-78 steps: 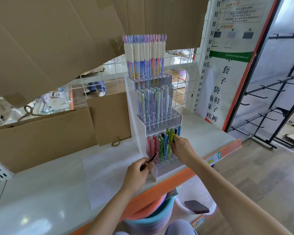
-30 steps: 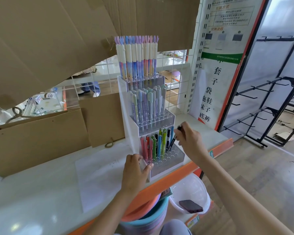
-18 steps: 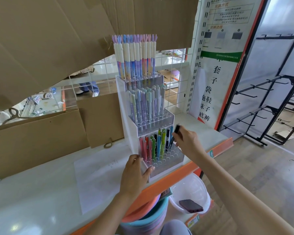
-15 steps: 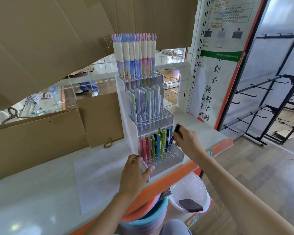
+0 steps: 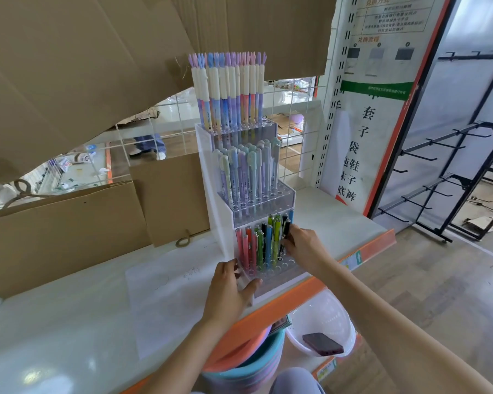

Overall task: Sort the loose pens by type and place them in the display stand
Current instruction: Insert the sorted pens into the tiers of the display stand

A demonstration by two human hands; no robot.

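Observation:
A clear three-tier display stand stands on the white shelf. Tall pastel pens fill the top tier, and capped pastel pens fill the middle tier. The bottom tier holds red, green, blue and black pens. My right hand pinches a black pen standing at the right of the bottom tier, its tip down in a hole. My left hand grips the stand's front left corner.
Cardboard sheets lean behind and left of the stand. A white paper sheet lies on the shelf. Below the orange shelf edge sit stacked basins and a white basin holding a phone. A black hook rack stands right.
My right hand has lowered the black pen from above the bottom tier down into a hole on its right side. My left hand stayed on the stand's corner.

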